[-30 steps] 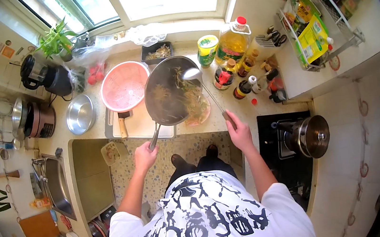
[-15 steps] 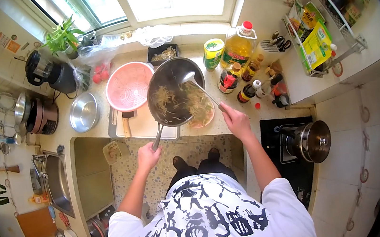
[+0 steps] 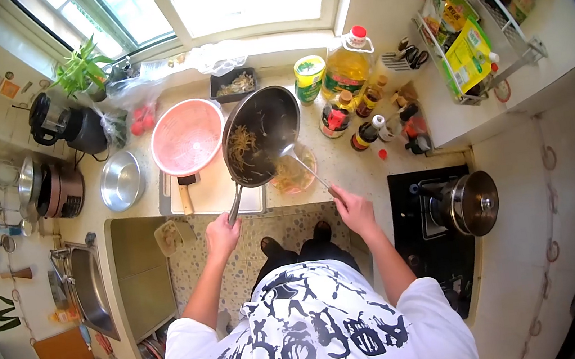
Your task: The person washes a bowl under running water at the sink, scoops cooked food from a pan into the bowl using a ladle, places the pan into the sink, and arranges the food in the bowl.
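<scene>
My left hand (image 3: pixel 222 234) is wrapped round the handle of a dark wok (image 3: pixel 271 120), which is tilted to the right above the counter. Shredded food (image 3: pixel 244 147) lies in the wok's left part. In my right hand (image 3: pixel 354 208) is the handle of a metal ladle (image 3: pixel 309 166), its head at the wok's lower right rim. Below that rim stands a plate (image 3: pixel 312 161) with more of the shredded food on it, partly hidden by the wok. A white cutting board (image 3: pixel 213 193) with a cleaver (image 3: pixel 186 195) lies under the wok's left side.
Left of the wok are a pink colander (image 3: pixel 187 137) and a metal bowl (image 3: pixel 122 181). A black tray (image 3: pixel 233 85) stands behind it. An oil bottle (image 3: pixel 347 66) and several sauce bottles stand to the right. A lidded pot (image 3: pixel 474 204) sits on the stove (image 3: pixel 422 263).
The wok has tilted further to the right. My right hand and the ladle have moved down and left, to the wok's lower right rim. Less food shows in the wok.
</scene>
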Tool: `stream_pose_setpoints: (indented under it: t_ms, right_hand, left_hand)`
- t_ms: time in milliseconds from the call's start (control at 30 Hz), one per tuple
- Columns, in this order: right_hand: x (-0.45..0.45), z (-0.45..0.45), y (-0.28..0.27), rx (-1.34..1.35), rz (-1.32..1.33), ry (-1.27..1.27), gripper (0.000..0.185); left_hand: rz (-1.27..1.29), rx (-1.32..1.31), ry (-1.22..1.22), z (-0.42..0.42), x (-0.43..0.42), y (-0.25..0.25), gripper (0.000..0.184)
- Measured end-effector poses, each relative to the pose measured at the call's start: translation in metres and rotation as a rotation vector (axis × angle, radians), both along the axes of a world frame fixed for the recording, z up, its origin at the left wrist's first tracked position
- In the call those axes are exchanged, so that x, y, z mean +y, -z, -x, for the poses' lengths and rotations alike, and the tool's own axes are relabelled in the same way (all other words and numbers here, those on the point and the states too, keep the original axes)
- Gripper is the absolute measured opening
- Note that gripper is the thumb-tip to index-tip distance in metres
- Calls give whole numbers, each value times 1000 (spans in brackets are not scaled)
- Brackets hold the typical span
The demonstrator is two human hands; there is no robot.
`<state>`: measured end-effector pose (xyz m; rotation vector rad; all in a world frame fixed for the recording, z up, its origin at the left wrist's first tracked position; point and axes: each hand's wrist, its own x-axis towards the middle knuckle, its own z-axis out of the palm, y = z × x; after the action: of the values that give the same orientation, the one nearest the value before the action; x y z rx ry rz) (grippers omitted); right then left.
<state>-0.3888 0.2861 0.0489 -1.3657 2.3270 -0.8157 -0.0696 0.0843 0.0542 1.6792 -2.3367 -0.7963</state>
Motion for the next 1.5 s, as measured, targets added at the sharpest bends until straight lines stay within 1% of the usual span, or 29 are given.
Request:
stream_pose_setpoints:
  t_ms: [67,233,367,467,533,600,667,700,800,1000,1100,1200,1400,1500]
  right_hand:
    - [8,-2,4,21,31,0,42]
    - [22,-6,6,53,-29,8,42]
    - [35,-8,6,52,-57,26,44]
    - [43,-10,3,-100,68,66,42]
    - [42,-11,22,-328,200,122,39]
    - [40,-7,35,-608,250,187,37]
    - [16,-5,5,-943,214,256,36]
    - [2,-4,-15,-993,144,307,36]
    - [-40,-2,-43,-1126,198,343,38]
    - [-89,-14,-50,-1236,319,297,38]
    - [-99,-24,-45,-1225,324,264,37]
    - [-105,-36,-43,-1206,338,194,38]
    - [-96,-48,-34,-999,301,44,41]
    - [-77,-35,-47,-463,264,-45,38]
  left_hand:
    - [4,-30,-3,4,1,0,28]
    - [-2,-67,-7,13,-1,-8,29]
    - [3,-29,1,17,-3,-11,30]
    - [48,-47,23,15,-6,-4,30]
    - [45,-37,20,16,-7,-4,31]
    - [31,-26,27,17,-7,-3,32]
    - [8,18,32,15,-6,-3,33]
    - [-10,58,35,15,-5,-3,33]
    - [-53,106,24,18,-1,-3,33]
    - [-138,135,4,17,4,-7,30]
    - [-178,162,-3,15,4,-4,29]
    - [-158,127,16,14,3,-6,30]
    - [-168,131,5,15,2,-13,30]
    - [-161,106,26,16,-1,-16,30]
